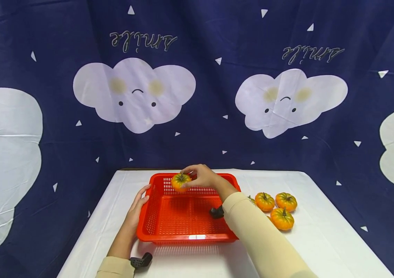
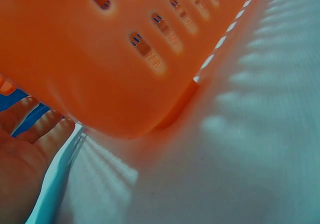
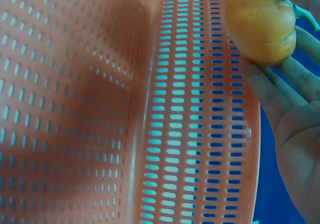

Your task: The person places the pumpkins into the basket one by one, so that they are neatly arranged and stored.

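A navy backdrop point(image 1: 210, 34) printed with pale clouds, small triangles and upside-down "smile" lettering fills the upper part of the head view. Before it lies a white-covered tabletop point(image 1: 318, 247), and on that sits a red perforated plastic basket point(image 1: 186, 216), its slotted floor showing. A cream right sleeve point(image 1: 262, 235) reaches across the basket's right side; a cream left sleeve point(image 1: 115, 267) comes up at its near left. The left hand point(image 1: 136, 208) rests against the basket's left rim, fingers nearly straight, its grip apart. The right hand point(image 1: 202, 177) pinches a held mini pumpkin point(image 1: 179, 183), orange with green at the crown, its grip clamped on the fruit between thumb and fingers. That pumpkin is over the basket, by the far wall and left of the middle; whether it touches the wall cannot be told. Right of the basket, more mini pumpkins point(image 1: 282, 219) cluster on the tabletop, three plainly visible, others partly hidden by the sleeve. Smallest are a black wrist device point(image 1: 142, 261) at each wrist and the held pumpkin's stem point(image 1: 181, 175).
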The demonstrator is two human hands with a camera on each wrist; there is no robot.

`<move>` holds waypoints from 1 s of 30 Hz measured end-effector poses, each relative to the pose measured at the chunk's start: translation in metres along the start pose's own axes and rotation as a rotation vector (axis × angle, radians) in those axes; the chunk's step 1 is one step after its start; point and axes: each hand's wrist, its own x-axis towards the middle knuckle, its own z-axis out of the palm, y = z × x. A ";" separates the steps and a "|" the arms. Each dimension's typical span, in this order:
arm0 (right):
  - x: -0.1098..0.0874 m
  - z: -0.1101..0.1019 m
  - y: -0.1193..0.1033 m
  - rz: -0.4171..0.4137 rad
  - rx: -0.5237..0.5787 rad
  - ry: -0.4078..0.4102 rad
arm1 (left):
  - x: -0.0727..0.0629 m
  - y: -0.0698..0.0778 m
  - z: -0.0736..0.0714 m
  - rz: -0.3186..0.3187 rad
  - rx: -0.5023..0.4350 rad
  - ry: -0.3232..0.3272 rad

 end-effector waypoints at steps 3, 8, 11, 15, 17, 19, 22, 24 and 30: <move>0.001 0.006 0.000 0.007 0.001 -0.011 | 0.000 -0.001 0.000 -0.008 0.003 0.003; 0.003 0.014 0.000 0.026 -0.008 -0.031 | 0.001 -0.002 -0.001 -0.022 -0.001 0.007; 0.004 0.018 0.001 0.027 -0.002 -0.043 | 0.001 -0.002 -0.002 0.002 -0.011 -0.010; 0.005 0.025 -0.001 0.013 0.041 -0.051 | 0.002 -0.003 -0.003 0.036 -0.031 -0.044; 0.006 0.028 -0.001 0.008 0.046 -0.046 | 0.002 -0.003 -0.003 0.037 -0.037 -0.049; 0.007 0.031 -0.001 0.010 0.059 -0.043 | 0.002 -0.003 -0.003 0.034 -0.037 -0.047; 0.007 0.034 0.000 0.009 0.056 -0.039 | 0.002 -0.003 -0.003 0.029 -0.028 -0.041; 0.007 0.036 0.000 0.007 0.063 -0.038 | 0.002 -0.003 -0.003 0.025 -0.019 -0.039; 0.007 0.041 0.002 0.023 0.046 -0.023 | 0.002 -0.002 -0.002 0.027 -0.010 -0.040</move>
